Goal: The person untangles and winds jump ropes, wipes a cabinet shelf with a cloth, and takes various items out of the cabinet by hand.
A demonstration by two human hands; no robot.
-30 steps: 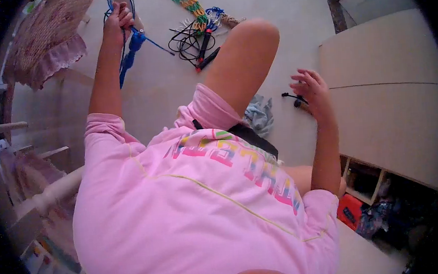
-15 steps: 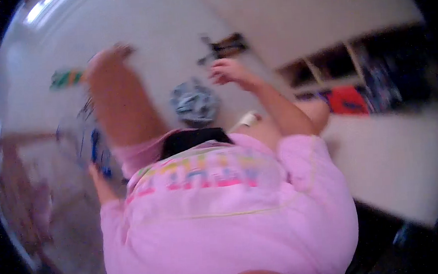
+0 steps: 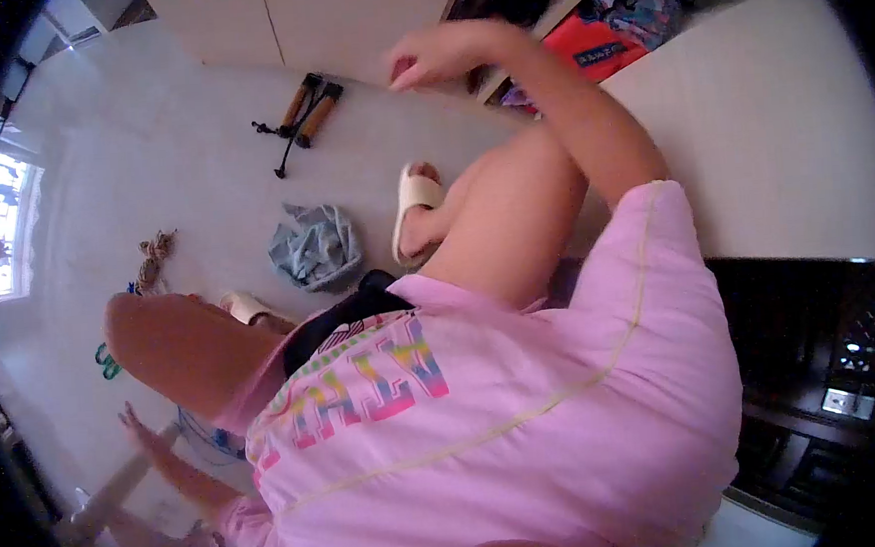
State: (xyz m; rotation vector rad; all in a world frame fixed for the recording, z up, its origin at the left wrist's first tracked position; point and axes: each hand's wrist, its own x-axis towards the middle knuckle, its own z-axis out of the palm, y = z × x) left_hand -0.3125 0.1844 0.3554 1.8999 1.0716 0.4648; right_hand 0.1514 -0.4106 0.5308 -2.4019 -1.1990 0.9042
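My right hand [image 3: 444, 54] is raised over the floor at the upper middle, its fingers curled in and slightly blurred, with no object showing in them. Closest to it on the floor lie two wooden handles [image 3: 316, 115] with black cords. My left hand [image 3: 142, 432] is low at the left, fingers apart and holding nothing. Near it are a green looped thing [image 3: 108, 362] on the floor and some blue cords [image 3: 207, 436], partly hidden by my leg. A crumpled grey-blue cloth [image 3: 316, 249] lies between my knees.
A bundle of brown rope [image 3: 156, 259] lies beyond my left knee. Cream slippers [image 3: 415, 200] are on my feet. A cabinet [image 3: 342, 19] with open compartments, a red bag [image 3: 594, 48] and a pale flat surface [image 3: 760, 143] are on the right. Dark furniture [image 3: 804, 371] stands behind.
My view has turned. My right hand has risen away from the cloth, its fingers still curled. My left hand has moved outward from the blue cords, and my left knee has dropped sideways.
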